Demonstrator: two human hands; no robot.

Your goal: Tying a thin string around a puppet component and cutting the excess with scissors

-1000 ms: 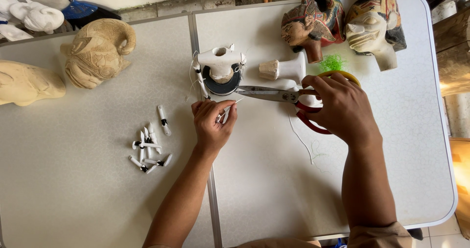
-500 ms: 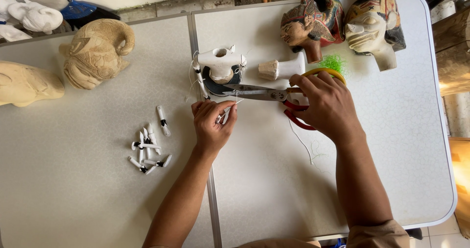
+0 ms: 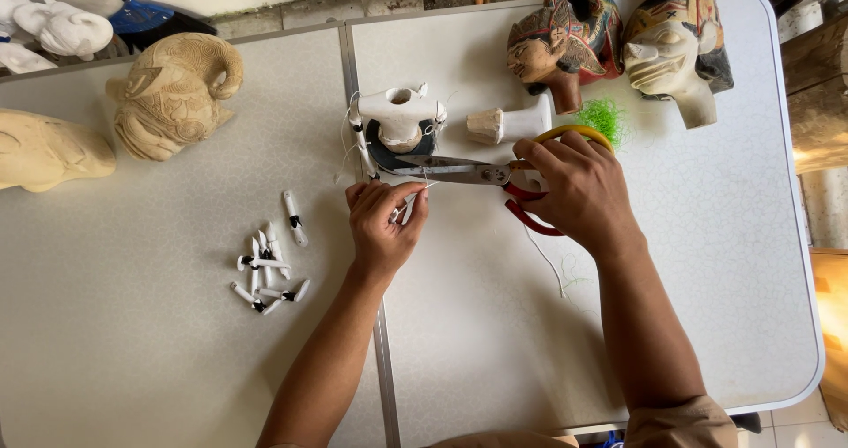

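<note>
Here, scissors meet string on the white surface (image 3: 177, 342).
The right hand (image 3: 579, 192) grips the scissors (image 3: 459, 172); the left hand (image 3: 384, 223) pinches a white string (image 3: 408, 205) beside the white spool piece (image 3: 399, 112).

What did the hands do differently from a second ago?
The right hand slid the scissors a little further left, toward the white piece. The left hand stayed put, still pinching the thin string. The small white pegs and carved heads did not move.
</note>
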